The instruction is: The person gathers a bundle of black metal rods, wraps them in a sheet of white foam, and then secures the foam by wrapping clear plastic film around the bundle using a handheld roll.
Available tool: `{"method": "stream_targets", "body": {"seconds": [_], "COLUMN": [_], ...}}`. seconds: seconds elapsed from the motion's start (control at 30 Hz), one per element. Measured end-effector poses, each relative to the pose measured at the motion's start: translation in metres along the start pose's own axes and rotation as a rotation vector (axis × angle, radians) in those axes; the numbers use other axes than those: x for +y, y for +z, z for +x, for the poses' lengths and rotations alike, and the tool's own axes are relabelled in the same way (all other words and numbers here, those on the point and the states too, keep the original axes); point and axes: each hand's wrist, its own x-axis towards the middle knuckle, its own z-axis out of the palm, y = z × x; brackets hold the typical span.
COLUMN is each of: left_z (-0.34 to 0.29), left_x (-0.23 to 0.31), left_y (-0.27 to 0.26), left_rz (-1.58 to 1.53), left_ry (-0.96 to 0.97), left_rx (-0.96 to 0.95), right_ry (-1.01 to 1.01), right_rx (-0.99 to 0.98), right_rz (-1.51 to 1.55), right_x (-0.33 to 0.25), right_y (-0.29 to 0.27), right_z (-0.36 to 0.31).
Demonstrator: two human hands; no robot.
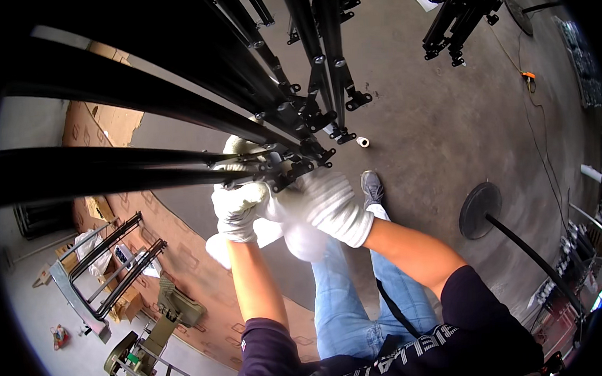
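Black metal tube frames with small brackets at their ends hang in a cluster in front of me. My left hand, in a white knit glove, is closed round the end of the leftmost frame; some of its fingers show above the tubes. My right hand, also gloved, is at the bracket ends, with its fingers curled and partly hidden. A bunched white cloth, smeared by motion, hangs between my hands, apparently held in the right one.
More black frames hang at the far right. On the floor stand a round black base with a slanting pole and a small white roll. An orange connector lies on a cable. A green machine and a metal rack are at left.
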Motion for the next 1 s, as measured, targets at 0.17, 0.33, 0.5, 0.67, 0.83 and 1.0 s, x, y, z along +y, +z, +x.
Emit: {"method": "stream_targets", "body": {"seconds": [0.17, 0.33, 0.5, 0.67, 0.83, 1.0], "left_z": [0.015, 0.022, 0.008, -0.003, 0.002, 0.020], "left_x": [0.010, 0.004, 0.001, -0.004, -0.006, -0.014], "left_y": [-0.012, -0.021, -0.027, -0.015, -0.014, -0.009], "left_rz": [0.026, 0.019, -0.032, 0.184, 0.315, 0.081], "left_ry": [-0.088, -0.039, -0.062, -0.079, -0.061, -0.037], "left_rx": [-0.080, -0.152, -0.073, -0.003, 0.016, 0.083], "right_ry": [-0.066, 0.020, 0.119, -0.057, -0.173, -0.190], "right_rx": [0.204, 0.363, 0.313, 0.127, -0.015, 0.278], "right_rz": [0.264, 0.218, 0.176, 0.299, 0.280, 0.190], "right_x": [0.012, 0.023, 0.026, 0.058, 0.057, 0.051], "right_y": [-0.010, -0.008, -0.015, -0.018, -0.039, -0.031], "right_z": [-0.004, -0.004, 0.009, 0.019, 0.023, 0.023]}}
